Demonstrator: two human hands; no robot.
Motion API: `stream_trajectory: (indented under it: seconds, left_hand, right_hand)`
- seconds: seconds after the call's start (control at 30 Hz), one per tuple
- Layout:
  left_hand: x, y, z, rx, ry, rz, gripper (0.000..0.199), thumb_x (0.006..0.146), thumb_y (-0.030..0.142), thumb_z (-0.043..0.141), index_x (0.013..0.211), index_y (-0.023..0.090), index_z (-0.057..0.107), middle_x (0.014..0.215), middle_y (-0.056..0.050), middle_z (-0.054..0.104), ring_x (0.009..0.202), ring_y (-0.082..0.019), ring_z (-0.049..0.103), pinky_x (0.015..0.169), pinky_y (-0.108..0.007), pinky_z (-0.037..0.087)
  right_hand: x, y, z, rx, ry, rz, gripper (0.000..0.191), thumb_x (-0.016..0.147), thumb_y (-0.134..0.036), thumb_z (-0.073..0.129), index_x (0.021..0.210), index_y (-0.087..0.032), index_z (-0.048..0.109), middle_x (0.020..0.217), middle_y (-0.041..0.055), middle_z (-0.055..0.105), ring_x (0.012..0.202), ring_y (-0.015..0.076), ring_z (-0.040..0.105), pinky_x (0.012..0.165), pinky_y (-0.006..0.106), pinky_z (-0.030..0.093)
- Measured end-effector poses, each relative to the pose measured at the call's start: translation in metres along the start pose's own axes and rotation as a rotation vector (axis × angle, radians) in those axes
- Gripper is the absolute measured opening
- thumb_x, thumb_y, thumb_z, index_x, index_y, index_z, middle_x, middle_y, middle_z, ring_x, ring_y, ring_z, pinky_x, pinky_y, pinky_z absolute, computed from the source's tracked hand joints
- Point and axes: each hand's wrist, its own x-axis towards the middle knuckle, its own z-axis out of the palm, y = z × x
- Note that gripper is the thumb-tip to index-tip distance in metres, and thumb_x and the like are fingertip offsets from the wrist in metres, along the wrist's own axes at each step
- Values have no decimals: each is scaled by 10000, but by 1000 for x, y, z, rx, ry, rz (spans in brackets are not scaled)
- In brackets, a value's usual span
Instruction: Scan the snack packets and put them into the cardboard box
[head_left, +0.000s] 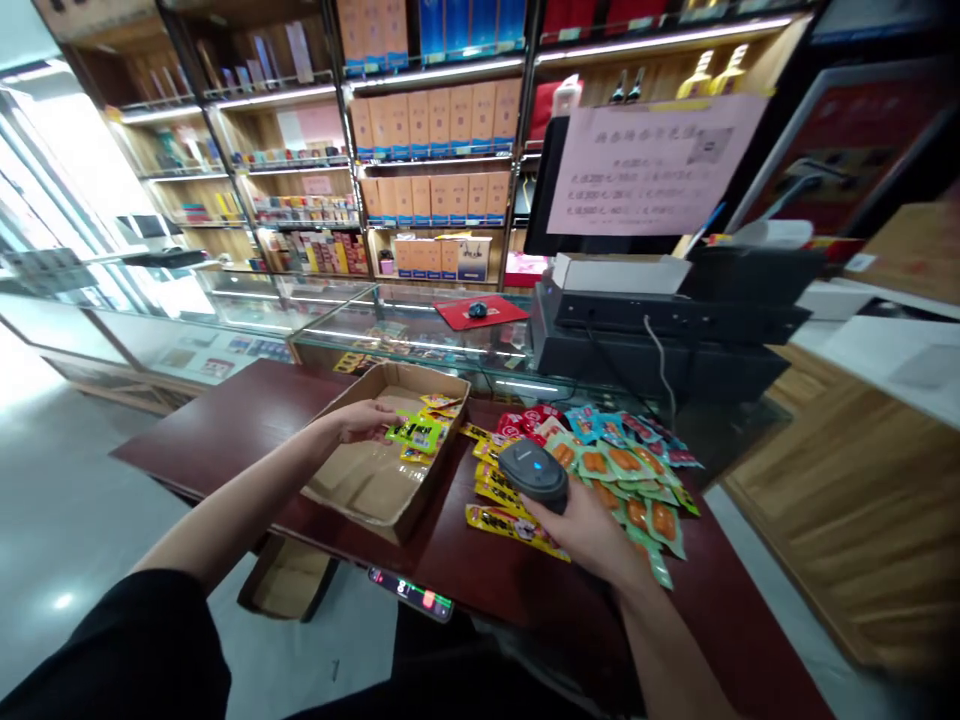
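Over the cardboard box [358,490], my left hand [365,421] pinches a small green snack packet [417,431] by its end. Several yellow packets [439,402] lie in the box's right side, partly hidden beneath the green one. My right hand [592,525] is wrapped round a dark barcode scanner [534,472] with a blue light on top. Under and beside the scanner are long yellow packets [517,528], spread on the dark red table. Just right of them lies a heap of clear packets with orange pieces [624,460], with red packets [525,420] and blue packets [596,425] behind.
A phone [411,594] with a lit screen sits at the table's near edge. Behind stand a glass counter [337,325], a mouse [478,310] on a red mat, and a monitor bearing a pink paper sign [649,170]. Another cardboard box [287,578] is low on the left.
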Motion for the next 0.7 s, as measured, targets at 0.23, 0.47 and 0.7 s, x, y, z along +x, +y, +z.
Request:
stream_trajectory:
  seconds: [0.23,0.47,0.7]
  left_hand:
    - [0,-37,-3,162,-37,-141,426,436,387,879,680,111,664,686,-34,684,588,-110,618,565,-205,500]
    - [20,-50,12,493,-43,-71,389,607,461,767,783,130,665,646,-22,674,532,-131,610,545,-229,470]
    - [7,-49,28,1143,373,179,378,714,439,643,985,176,663,889,-94,711,818,-231,670,704,-271,471]
  right_hand:
    - [17,-18,27,72,-48,-52,399,744,-362,647,1099,-183,685,962,75,746,969,272,683,785,348,547]
    - [19,-15,31,79,-29,-4,409,745,-366,654,1112,-187,675,1060,80,724,1043,280,655,856,378,529]
    - [9,-14,18,98,27,40,336,718,-359,661,1000,-183,714,817,69,745,883,280,696,698,337,552]
